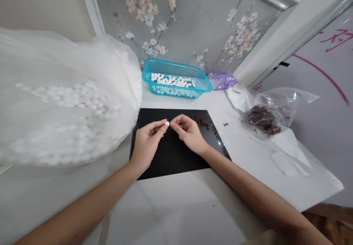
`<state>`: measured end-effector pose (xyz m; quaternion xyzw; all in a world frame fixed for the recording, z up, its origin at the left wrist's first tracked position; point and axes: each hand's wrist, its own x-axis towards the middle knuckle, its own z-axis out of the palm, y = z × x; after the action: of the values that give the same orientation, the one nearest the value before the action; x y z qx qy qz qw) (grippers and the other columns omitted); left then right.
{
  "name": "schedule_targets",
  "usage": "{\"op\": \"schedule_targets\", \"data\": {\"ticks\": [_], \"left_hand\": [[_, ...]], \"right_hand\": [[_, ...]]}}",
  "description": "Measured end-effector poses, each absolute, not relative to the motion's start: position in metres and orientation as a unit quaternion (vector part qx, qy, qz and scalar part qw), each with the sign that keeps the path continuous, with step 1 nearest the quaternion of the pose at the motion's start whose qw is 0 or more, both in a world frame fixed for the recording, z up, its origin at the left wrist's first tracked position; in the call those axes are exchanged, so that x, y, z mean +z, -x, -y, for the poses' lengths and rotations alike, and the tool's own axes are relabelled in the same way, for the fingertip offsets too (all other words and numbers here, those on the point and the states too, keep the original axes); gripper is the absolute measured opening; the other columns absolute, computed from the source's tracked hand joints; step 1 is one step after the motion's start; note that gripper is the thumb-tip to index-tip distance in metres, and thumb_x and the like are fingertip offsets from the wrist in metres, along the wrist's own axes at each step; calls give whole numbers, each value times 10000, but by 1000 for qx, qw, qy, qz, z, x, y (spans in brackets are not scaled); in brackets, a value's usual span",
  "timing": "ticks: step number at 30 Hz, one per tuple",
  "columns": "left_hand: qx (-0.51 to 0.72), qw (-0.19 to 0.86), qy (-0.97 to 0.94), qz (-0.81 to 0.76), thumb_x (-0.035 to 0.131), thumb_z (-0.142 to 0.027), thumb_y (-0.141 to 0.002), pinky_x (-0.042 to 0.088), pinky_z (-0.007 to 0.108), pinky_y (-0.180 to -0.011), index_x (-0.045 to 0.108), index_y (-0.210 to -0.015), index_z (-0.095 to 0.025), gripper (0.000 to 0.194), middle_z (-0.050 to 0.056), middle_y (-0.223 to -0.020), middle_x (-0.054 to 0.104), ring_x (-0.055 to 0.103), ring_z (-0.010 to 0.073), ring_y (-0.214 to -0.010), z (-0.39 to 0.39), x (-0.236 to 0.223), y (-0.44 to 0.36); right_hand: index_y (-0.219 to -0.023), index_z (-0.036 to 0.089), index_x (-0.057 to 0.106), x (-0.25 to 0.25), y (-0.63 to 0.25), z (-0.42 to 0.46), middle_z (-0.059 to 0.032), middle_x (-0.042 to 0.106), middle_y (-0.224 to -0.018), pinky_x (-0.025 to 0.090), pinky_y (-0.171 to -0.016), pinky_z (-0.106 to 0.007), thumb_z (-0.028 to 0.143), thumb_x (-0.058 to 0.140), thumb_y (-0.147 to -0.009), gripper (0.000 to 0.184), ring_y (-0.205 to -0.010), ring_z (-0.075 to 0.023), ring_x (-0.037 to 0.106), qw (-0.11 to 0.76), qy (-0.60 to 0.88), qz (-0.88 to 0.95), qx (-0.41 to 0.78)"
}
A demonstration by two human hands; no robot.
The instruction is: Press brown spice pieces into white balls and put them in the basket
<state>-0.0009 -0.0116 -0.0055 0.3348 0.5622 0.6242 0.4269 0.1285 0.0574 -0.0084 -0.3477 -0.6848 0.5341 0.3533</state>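
Observation:
My left hand [147, 140] pinches a small white ball [167, 123] between thumb and fingertips, above a black mat [176, 156] on the white table. My right hand [187, 131] is curled just right of the ball, fingertips pinched together close to it; whether it holds anything is hidden. A little heap of dark red-brown bits [202, 121] lies on the mat beside my right hand. Behind the mat stands a turquoise basket [176, 68] holding several white balls.
A big translucent bag [63, 101] full of white balls fills the left side. At the right lies a clear bag of dark red-brown bits [264, 118], crumpled plastic and paper near it. A purple paper box [222, 79] sits by the flowered wall.

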Motion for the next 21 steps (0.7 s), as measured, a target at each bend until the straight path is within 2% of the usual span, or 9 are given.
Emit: {"op": "schedule_targets", "data": {"ticks": [3, 5, 8, 10, 13, 15, 19, 21], "left_hand": [[626, 427, -335, -559, 718, -372, -702, 493, 253, -731, 733, -924, -209, 276, 37, -880, 718, 603, 141, -786, 11, -6, 0], [638, 419, -326, -557, 720, -363, -700, 489, 260, -786, 715, -983, -215, 320, 41, -984, 714, 616, 146, -852, 11, -8, 0], [659, 407, -302, -556, 714, -348, -706, 485, 267, -827, 672, -1076, -216, 395, 45, -1114, 682, 615, 151, -930, 10, -9, -2], [655, 417, -303, -552, 699, -367, -715, 498, 269, -793, 681, -1047, -195, 375, 57, -1073, 693, 619, 160, -916, 10, -9, -2], [650, 431, -309, -543, 692, -398, -712, 512, 268, -735, 692, -955, -163, 338, 68, -965, 705, 625, 166, -863, 11, -7, -1], [661, 431, -296, -538, 696, -396, -707, 512, 260, -702, 656, -972, -159, 358, 59, -923, 696, 624, 154, -818, 11, -7, -1], [680, 429, -276, -526, 685, -365, -723, 504, 258, -695, 542, -1059, -170, 414, 29, -855, 670, 625, 137, -784, 11, -9, 0], [682, 426, -279, -525, 683, -350, -724, 502, 271, -717, 531, -1026, -172, 383, 32, -855, 664, 632, 146, -806, 11, -9, 0]], "right_hand": [[-812, 177, 522, -8, -127, -53, 28, 490, -715, 338, -481, -209, 406, 557, -832, 232, -536, -59, 420, 371, 340, 716, 483], [-822, 180, 504, -5, -126, -59, 22, 489, -734, 341, -495, -214, 368, 519, -856, 191, -555, -66, 430, 384, 329, 741, 443], [-820, 186, 480, 11, -119, -85, 7, 491, -760, 344, -511, -218, 322, 495, -862, 143, -620, -86, 455, 445, 331, 746, 369], [-770, 186, 469, 26, -113, -108, -3, 493, -744, 350, -522, -219, 289, 517, -836, 131, -672, -105, 470, 492, 342, 736, 315], [-722, 184, 481, 46, -103, -129, 2, 503, -708, 361, -519, -210, 264, 552, -801, 133, -656, -100, 469, 507, 362, 724, 296], [-713, 176, 509, 51, -99, -126, 7, 526, -703, 369, -490, -198, 298, 598, -778, 165, -603, -82, 472, 440, 353, 754, 336], [-779, 159, 585, 49, -101, -103, 6, 605, -723, 386, -372, -177, 369, 681, -719, 239, -440, -45, 479, 165, 331, 804, 466], [-782, 149, 606, 49, -104, -98, 13, 611, -658, 418, -355, -171, 365, 691, -713, 243, -413, -46, 493, 110, 340, 785, 506]]}}
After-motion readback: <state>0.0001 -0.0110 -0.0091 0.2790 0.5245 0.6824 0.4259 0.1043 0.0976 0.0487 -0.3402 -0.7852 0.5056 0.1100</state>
